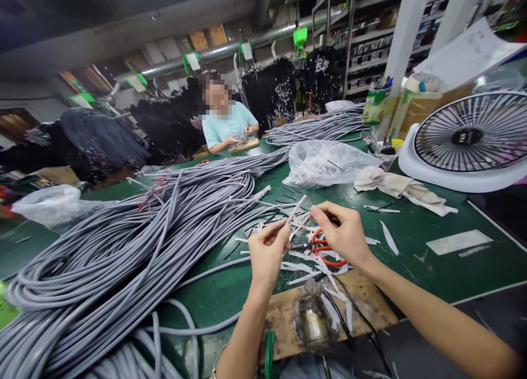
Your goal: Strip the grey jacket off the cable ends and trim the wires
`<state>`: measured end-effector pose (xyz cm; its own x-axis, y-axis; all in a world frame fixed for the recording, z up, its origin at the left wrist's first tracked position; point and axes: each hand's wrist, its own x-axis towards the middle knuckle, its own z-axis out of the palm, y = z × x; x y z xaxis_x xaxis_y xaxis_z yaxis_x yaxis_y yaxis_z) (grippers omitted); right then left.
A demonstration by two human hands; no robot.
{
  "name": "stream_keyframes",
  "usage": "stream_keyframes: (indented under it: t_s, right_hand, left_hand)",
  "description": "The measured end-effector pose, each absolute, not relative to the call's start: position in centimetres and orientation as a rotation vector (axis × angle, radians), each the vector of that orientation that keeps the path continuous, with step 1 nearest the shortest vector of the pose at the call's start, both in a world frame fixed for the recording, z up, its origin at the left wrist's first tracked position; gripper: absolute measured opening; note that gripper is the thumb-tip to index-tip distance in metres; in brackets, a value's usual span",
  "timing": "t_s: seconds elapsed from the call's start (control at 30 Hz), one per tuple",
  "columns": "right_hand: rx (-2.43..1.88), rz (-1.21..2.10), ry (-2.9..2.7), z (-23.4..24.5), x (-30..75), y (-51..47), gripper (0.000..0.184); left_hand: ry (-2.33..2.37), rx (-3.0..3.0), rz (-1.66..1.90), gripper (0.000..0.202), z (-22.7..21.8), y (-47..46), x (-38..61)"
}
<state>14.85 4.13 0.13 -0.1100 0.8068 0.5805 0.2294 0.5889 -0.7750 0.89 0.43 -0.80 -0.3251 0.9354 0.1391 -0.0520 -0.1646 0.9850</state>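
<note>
left hand is pinching grey cable end, fingers narrow | right hand is pinching the same cable end, fingers closed on it | cable end is hovering just beyond wooden board

Grey cable coils crowd the left side; a white fan and plastic bag wall the far side; green mat lies open at right.

Cannot tell what right hand pinches: too small. Half hidden behind it: cutters. Cut off at right edge: fan; at left and bottom: cables.
</note>
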Motion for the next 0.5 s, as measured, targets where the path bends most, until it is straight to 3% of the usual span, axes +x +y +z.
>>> stream_keyframes:
  t_s: [0.2,0.37,0.5]
  right_hand:
    - [-0.974,0.798,-1.883,-1.0,14.3,4.6,0.029]
    - [-0.947,0.894,-1.952,-1.1,14.3,4.5,0.016]
    - [-0.850,0.834,-1.957,-0.7,14.2,4.3,0.013]
  left_hand:
    - [1.375,1.161,1.320,0.023,-0.5,0.5,0.8]
    - [1.347,1.223,1.135,0.025,-0.4,0.5,-0.2]
    - [1.406,1.269,1.187,0.028,-0.7,0.8,-0.6]
